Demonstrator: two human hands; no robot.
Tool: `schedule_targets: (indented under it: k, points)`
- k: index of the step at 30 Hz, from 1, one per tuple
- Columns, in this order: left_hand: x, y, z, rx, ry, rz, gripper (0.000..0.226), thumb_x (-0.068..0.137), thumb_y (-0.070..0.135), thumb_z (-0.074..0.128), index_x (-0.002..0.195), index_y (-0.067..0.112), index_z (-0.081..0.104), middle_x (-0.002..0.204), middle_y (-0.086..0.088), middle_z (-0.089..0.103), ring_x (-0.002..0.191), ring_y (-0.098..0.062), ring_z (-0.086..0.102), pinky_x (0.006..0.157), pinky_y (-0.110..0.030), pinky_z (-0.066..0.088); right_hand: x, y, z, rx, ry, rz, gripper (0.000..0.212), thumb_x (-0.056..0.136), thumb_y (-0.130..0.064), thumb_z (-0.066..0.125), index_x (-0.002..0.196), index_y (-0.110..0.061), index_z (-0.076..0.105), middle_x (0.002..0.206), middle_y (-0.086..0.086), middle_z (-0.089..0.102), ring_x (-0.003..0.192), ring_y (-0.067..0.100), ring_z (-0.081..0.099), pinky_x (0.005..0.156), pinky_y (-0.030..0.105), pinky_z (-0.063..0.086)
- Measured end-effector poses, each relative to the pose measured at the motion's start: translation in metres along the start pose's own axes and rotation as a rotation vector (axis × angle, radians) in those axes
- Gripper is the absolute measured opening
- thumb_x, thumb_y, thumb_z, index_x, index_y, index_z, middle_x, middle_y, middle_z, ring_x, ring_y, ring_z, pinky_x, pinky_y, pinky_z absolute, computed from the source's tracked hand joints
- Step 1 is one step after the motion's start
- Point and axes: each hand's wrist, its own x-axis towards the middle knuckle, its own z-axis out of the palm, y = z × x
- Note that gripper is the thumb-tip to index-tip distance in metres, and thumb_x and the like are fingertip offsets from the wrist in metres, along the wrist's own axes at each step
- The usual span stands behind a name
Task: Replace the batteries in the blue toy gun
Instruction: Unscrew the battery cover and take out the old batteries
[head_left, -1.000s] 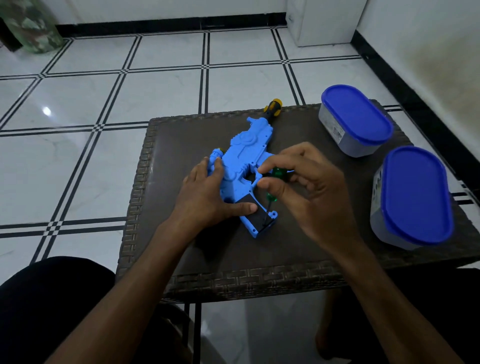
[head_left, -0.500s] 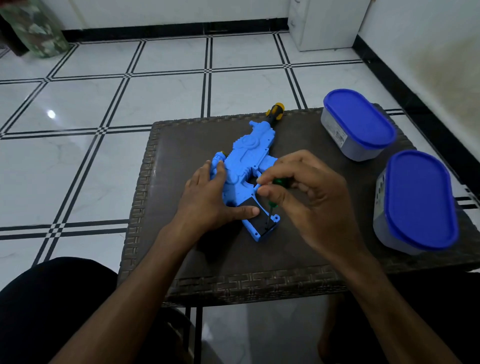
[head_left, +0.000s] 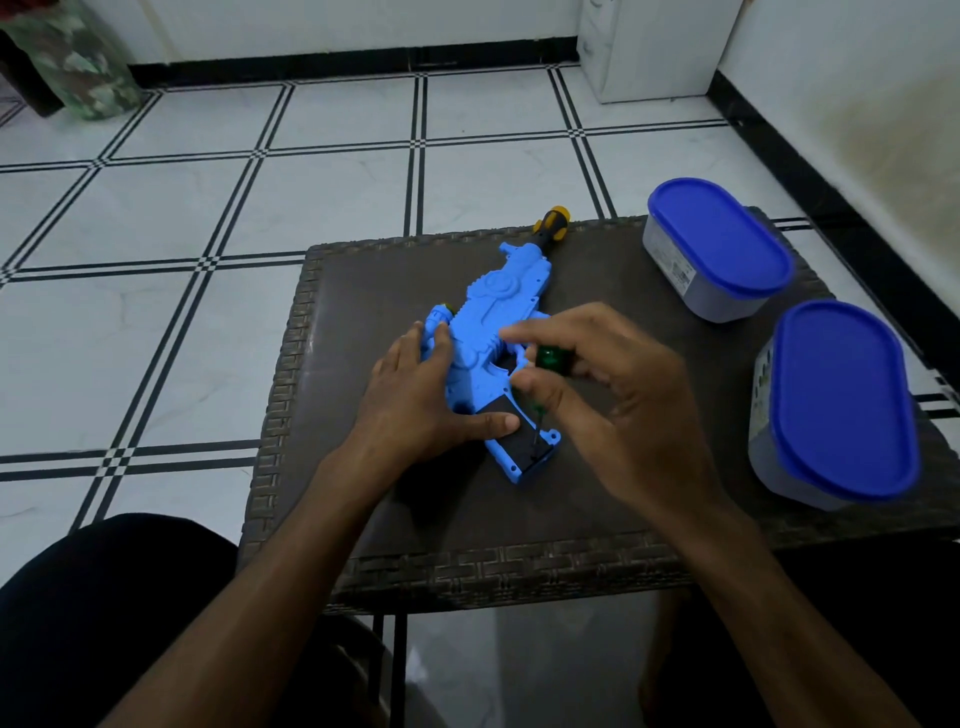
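Observation:
The blue toy gun lies flat on the dark woven table, its black-and-yellow muzzle pointing to the far edge. My left hand presses down on the gun's body, the thumb resting on the black grip cover. My right hand pinches a small green-handled screwdriver upright between thumb and fingertips. Its thin shaft runs down to the lower end of the black cover, near the grip's butt.
Two grey containers with blue lids stand on the table's right side, one at the back and one nearer. White tiled floor surrounds the table. My dark-clothed knees sit below the near edge.
The right hand's fingers have shifted around the screwdriver handle, as in turning it. The left hand and the gun stay in place. The camera has tilted slightly.

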Motion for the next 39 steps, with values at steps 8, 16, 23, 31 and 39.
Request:
schedule_targets:
  k: [8, 16, 23, 31, 39]
  points:
    - [0.0029, -0.0014, 0.0003, 0.017, 0.005, 0.015, 0.118, 0.067, 0.071, 0.061, 0.154, 0.021, 0.000, 0.162, -0.008, -0.008, 0.149, -0.023, -0.005, 0.120, -0.041, 0.008, 0.0003, -0.0036, -0.0004, 0.065, -0.076, 0.037, 0.016, 0.086, -0.013, 0.071, 0.102, -0.014, 0.072, 0.109, 0.000, 0.058, 0.103, 0.014, 0.061, 0.087, 0.022, 0.050]
    - [0.0016, -0.0021, 0.0021, 0.009, 0.010, 0.005, 0.123, 0.064, 0.076, 0.062, 0.154, 0.021, -0.002, 0.162, -0.006, -0.007, 0.149, -0.022, -0.003, 0.120, -0.042, 0.009, -0.0007, -0.0037, -0.0021, 0.179, -0.066, 0.100, 0.028, 0.091, 0.005, 0.060, 0.114, -0.010, 0.062, 0.103, 0.000, 0.070, 0.103, 0.013, 0.067, 0.089, 0.025, 0.054]
    - [0.0026, -0.0013, 0.0011, 0.011, -0.016, -0.008, 0.122, 0.064, 0.075, 0.060, 0.154, 0.022, -0.004, 0.161, -0.007, -0.011, 0.149, -0.023, -0.006, 0.119, -0.042, 0.006, -0.0001, -0.0036, -0.0005, -0.001, -0.016, 0.004, 0.016, 0.081, -0.017, 0.077, 0.097, -0.014, 0.074, 0.096, 0.004, 0.057, 0.087, 0.013, 0.061, 0.077, 0.020, 0.049]
    - [0.0034, -0.0029, 0.0037, 0.008, -0.001, -0.003, 0.122, 0.062, 0.076, 0.059, 0.154, 0.023, -0.002, 0.162, -0.007, -0.009, 0.149, -0.024, -0.005, 0.120, -0.043, 0.007, -0.0022, -0.0063, 0.0015, 0.103, -0.098, 0.027, 0.024, 0.088, 0.006, 0.056, 0.104, -0.008, 0.067, 0.115, 0.001, 0.065, 0.112, 0.013, 0.062, 0.093, 0.030, 0.052]
    - [0.0028, -0.0026, 0.0036, 0.016, 0.004, 0.001, 0.123, 0.064, 0.076, 0.061, 0.153, 0.022, -0.005, 0.162, -0.006, -0.010, 0.149, -0.023, -0.005, 0.121, -0.042, 0.007, -0.0008, -0.0034, -0.0006, 0.095, 0.009, 0.067, 0.027, 0.088, -0.001, 0.067, 0.112, -0.014, 0.066, 0.101, -0.001, 0.067, 0.098, 0.013, 0.067, 0.084, 0.026, 0.055]
